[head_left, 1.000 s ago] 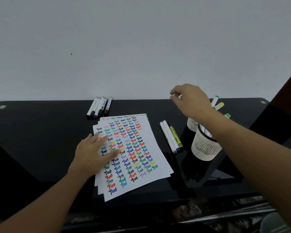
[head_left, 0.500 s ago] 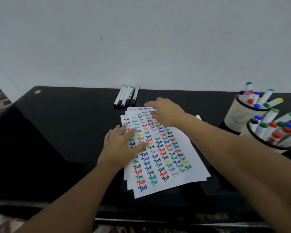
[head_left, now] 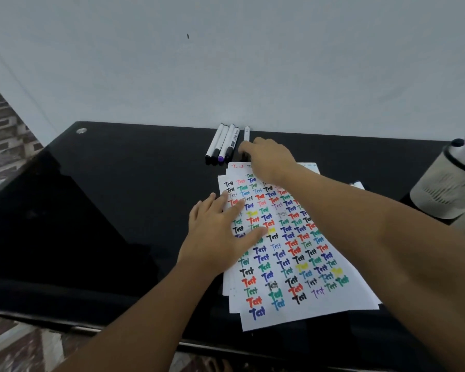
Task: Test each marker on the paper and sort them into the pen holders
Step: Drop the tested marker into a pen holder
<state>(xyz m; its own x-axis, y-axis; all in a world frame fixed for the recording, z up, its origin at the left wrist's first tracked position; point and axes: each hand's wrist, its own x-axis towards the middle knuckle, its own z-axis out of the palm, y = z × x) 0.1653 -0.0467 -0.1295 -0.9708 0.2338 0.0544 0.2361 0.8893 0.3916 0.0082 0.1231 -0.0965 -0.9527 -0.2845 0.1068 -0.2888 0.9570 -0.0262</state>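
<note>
The black bench (head_left: pixel 97 210) fills the middle band of the frame, and since a second ago the view has swung left, so the pen holder (head_left: pixel 440 189) has slid from right of centre out to the right edge, where it now shows only in part with a few coloured caps above its rim. The paper (head_left: pixel 293 264), a loose stack covered in coloured "Test" marks, lies at centre and seems not to have shifted on the bench. The left hand (head_left: pixel 220 237) rests flat on the sheet's left side with fingers straight, as it did before, pinning it down. The right hand (head_left: pixel 269 157) has made the big move: a second ago it was up by the pen holder, and it now reaches across the top of the paper to the row of markers (head_left: pixel 223 143) at upper centre, against the wall. Its fingertips close on the rightmost marker (head_left: pixel 247 134), apart from the other four; whether the pinch is complete I cannot tell. That suggests one marker was just sorted and the next test is beginning.
</note>
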